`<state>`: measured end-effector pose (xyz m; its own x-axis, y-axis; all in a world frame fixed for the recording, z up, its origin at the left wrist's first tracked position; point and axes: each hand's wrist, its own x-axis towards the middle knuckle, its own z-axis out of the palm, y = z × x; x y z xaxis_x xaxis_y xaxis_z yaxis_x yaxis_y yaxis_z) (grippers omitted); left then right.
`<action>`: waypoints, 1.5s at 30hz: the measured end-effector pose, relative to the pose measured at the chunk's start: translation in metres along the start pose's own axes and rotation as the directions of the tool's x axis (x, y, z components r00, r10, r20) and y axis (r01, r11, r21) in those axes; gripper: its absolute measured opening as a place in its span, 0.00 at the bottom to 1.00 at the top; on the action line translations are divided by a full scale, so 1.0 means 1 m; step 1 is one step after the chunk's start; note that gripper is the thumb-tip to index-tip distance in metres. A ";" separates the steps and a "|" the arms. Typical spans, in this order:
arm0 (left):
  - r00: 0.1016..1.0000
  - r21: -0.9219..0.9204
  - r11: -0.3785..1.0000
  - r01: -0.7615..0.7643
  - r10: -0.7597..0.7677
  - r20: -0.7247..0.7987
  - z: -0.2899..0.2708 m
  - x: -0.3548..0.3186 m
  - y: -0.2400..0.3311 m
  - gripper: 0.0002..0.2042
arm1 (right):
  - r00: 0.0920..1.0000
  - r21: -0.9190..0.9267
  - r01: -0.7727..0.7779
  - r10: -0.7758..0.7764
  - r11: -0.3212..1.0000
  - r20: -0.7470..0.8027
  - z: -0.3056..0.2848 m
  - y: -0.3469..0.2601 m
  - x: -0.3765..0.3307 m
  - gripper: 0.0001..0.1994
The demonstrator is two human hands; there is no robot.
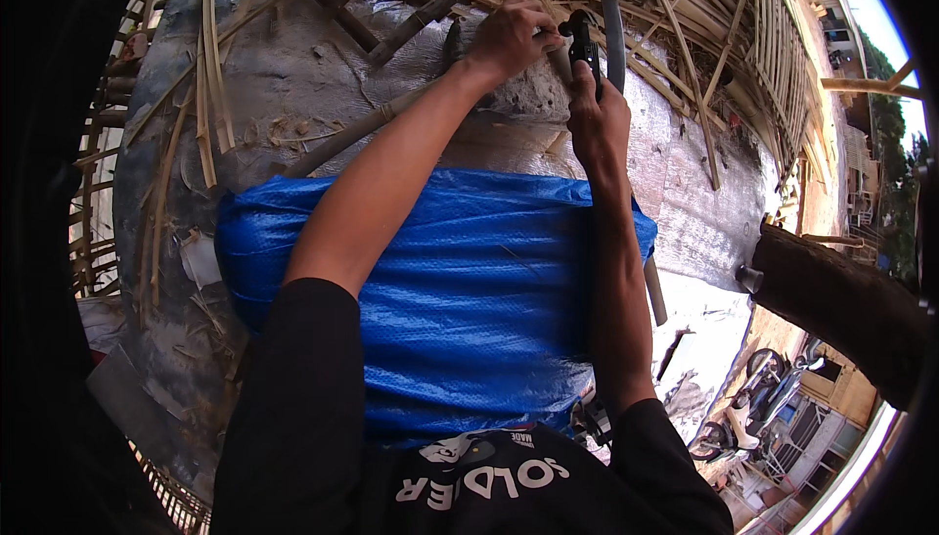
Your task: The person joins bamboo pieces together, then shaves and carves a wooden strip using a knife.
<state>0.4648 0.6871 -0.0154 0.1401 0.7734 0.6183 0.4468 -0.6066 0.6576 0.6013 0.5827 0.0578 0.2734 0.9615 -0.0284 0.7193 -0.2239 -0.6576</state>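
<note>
1 blk tool (585, 41) juts fwd from R fist (599, 114); L hand (509, 43) pinched, contents unclear.

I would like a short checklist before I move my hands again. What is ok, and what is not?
1. Right hand grips the dark tool: ok, the thumb lies along it.
2. Left hand well away from the tool: not ok, its fingertips are close to it.
3. Small piece in the left fingertips held firmly: cannot tell, too little shows.
4. Blue sheet spread in front of the torso: ok.
5. Ground on the left free of loose pale strips: not ok, several lie there.
</note>
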 end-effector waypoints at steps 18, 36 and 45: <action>0.997 -0.025 1.000 -0.018 0.019 0.069 0.004 -0.014 -0.002 0.08 | 0.994 0.216 -0.092 0.077 0.972 0.078 0.008 0.022 0.004 0.25; 0.998 -0.039 0.998 -0.056 0.058 0.031 -0.006 -0.003 -0.008 0.07 | 0.989 0.274 -0.104 0.071 0.956 0.130 -0.008 -0.005 0.007 0.30; 0.998 -0.041 0.999 -0.032 0.034 0.054 -0.012 0.016 0.009 0.08 | 0.995 0.211 -0.077 0.061 0.975 0.083 -0.022 -0.007 0.008 0.29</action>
<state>0.4603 0.6915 0.0060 0.2025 0.7611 0.6162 0.4053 -0.6380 0.6547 0.6123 0.5881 0.0792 0.2629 0.9559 -0.1308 0.5453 -0.2591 -0.7972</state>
